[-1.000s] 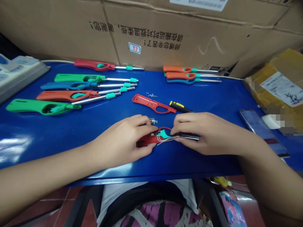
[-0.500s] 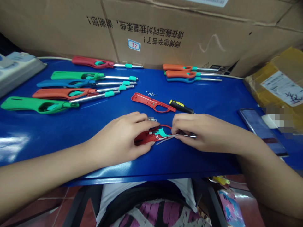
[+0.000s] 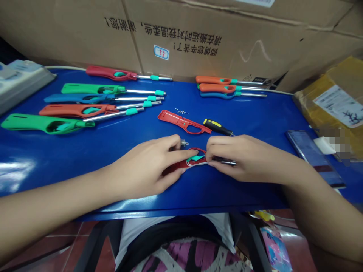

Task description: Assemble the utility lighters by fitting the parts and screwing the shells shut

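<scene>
My left hand (image 3: 150,165) grips a red lighter housing half (image 3: 177,165), its index finger reaching over the teal trigger (image 3: 195,156) inside. At the other end, the fingers of my right hand (image 3: 227,153) are pinched on the front of the housing, with a metal tube (image 3: 228,163) showing beneath them. A thin pale wire (image 3: 195,165) runs along the housing between both hands. Just beyond my left fingers lies a small metal part (image 3: 184,143). Farther back are the other red housing half (image 3: 184,122), a black and yellow screwdriver (image 3: 217,127) and several tiny screws (image 3: 182,111).
Several long lighters (image 3: 82,109) lie at the left, and more orange and blue lighters (image 3: 218,88) at the back. A large cardboard box (image 3: 181,22) stands behind the blue table (image 3: 127,132). A power strip (image 3: 22,83) sits left; a phone (image 3: 314,158) and taped carton (image 3: 331,94) are right.
My left index finger has stretched forward onto the teal trigger, which now sits lower in the housing. The loose wire has drawn closer to the housing's edge. My right hand has barely moved.
</scene>
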Demonstrator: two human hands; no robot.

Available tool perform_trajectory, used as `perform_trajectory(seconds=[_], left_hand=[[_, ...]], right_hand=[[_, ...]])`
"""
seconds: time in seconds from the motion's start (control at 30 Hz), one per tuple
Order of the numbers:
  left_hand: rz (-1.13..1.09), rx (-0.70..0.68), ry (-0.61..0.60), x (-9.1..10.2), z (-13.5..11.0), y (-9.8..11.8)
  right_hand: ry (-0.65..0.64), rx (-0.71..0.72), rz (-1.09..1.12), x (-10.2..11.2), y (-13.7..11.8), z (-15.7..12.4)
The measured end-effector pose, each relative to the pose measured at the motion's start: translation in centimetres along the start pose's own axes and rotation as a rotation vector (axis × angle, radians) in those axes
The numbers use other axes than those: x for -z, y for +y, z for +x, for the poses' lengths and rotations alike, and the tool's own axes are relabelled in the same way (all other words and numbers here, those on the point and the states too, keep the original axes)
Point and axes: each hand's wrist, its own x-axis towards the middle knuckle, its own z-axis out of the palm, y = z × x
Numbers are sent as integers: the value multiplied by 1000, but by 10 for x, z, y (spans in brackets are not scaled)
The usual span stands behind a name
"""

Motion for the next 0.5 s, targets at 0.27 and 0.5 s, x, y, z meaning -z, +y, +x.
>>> perform_trajectory(seconds=[0.27,0.5], left_hand=[[-35,-12,0,0,0,-2],[-50,-3,20,-2,0,-1]], right_hand=[[169,29,-84,-7,3,3],[148,104,-170,-12,6,5]])
